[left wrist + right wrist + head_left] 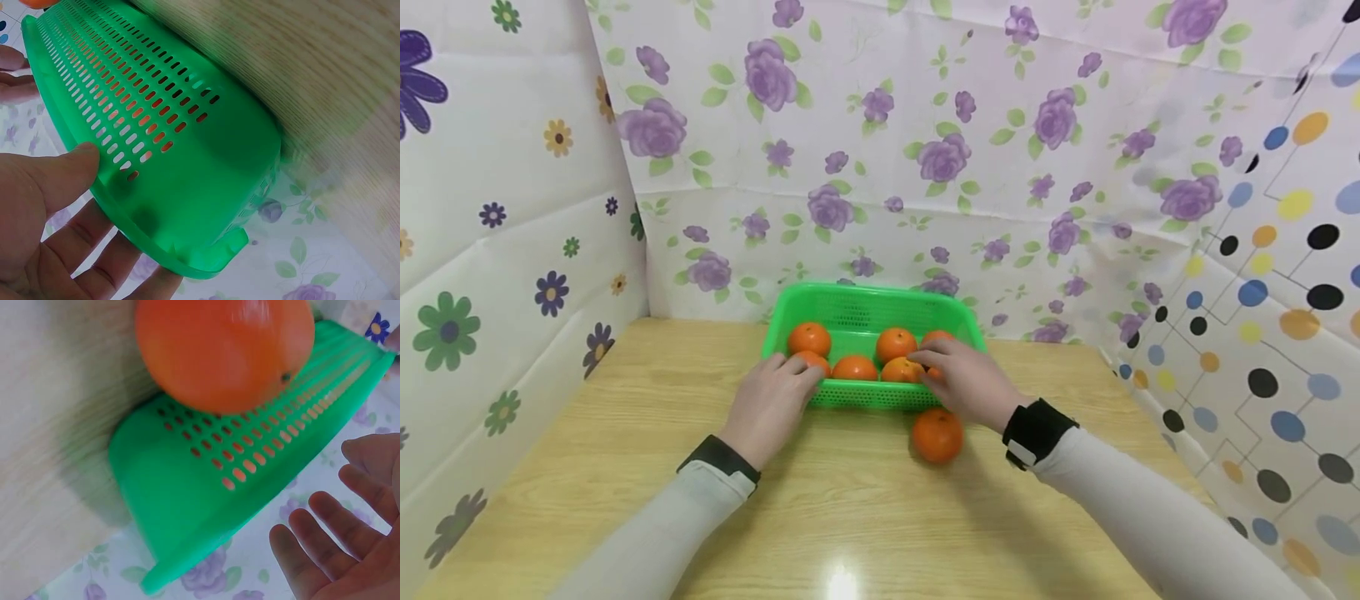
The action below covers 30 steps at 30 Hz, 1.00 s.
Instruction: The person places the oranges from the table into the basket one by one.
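A green plastic basket [868,395] with slotted walls holds several oranges [854,368]. My left hand [771,407] grips its front rim near the left corner. In the left wrist view the thumb [78,172] presses the outer side of the rim while the other fingers reach behind it. Over the right front corner hovers my right hand [970,385], its fingers [319,531] loosely bent and apart from the rim in the right wrist view. One more orange [937,435] sits on the table just in front of the basket, below the right hand.
The basket stands on a wooden table [820,517], near its back edge. Behind hangs a cloth with purple flowers [943,158]. A flower-patterned sheet [512,250] borders the left side and a dotted one [1262,333] the right.
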### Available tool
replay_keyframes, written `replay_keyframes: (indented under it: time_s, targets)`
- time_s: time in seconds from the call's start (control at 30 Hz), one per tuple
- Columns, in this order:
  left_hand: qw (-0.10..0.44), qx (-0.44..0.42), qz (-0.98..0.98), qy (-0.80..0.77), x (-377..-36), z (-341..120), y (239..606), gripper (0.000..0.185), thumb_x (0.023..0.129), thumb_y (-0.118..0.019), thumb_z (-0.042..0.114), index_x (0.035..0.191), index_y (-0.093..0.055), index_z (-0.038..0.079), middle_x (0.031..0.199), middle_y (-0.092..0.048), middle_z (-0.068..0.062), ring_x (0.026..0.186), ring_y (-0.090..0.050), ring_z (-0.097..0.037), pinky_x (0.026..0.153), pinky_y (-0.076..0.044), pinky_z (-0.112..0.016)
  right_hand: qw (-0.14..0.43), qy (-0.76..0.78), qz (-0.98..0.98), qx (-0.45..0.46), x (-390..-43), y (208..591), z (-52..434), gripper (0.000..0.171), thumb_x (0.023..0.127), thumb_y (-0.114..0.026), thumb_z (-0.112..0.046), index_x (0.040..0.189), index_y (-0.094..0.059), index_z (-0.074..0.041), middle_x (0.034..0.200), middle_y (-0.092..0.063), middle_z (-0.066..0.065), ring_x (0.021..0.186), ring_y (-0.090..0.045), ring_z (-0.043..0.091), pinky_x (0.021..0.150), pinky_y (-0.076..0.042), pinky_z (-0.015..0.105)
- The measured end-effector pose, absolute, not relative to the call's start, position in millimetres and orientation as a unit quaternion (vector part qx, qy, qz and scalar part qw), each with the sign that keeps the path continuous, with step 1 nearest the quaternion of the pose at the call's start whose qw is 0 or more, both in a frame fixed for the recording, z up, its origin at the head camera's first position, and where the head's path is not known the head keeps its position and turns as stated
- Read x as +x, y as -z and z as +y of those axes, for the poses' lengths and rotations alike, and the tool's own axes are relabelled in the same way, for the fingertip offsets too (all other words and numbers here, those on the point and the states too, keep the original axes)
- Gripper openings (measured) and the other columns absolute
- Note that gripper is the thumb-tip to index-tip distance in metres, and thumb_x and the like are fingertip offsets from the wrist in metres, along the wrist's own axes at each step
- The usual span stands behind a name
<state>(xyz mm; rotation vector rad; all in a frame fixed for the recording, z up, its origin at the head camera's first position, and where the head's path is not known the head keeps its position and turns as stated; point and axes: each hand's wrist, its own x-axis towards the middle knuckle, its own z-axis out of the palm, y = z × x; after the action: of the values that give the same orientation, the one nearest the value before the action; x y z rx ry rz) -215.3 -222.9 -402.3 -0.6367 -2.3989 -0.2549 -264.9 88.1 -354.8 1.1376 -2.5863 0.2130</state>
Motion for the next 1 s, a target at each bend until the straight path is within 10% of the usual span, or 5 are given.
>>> replay_keyframes:
  time_s: [1.0]
  targets:
    - [0.324,-0.244,-0.909,0.096,-216.3,-222.7,403.9,0.021,0.084,-0.083,0.016,0.098,-0.069,0.016,0.099,-0.068,-0.001,0.076,-0.052,-0.025,0.066,-0.046,-0.034,0.215,-0.068,-0.875,0.428,-212.3,381.8,110.5,0.045,0.09,-0.077,-0.016,0.133,-0.066,-0.021,0.132,-0.058,0.001,0.119,-0.057,0.022,0.094,-0.052,0.041]
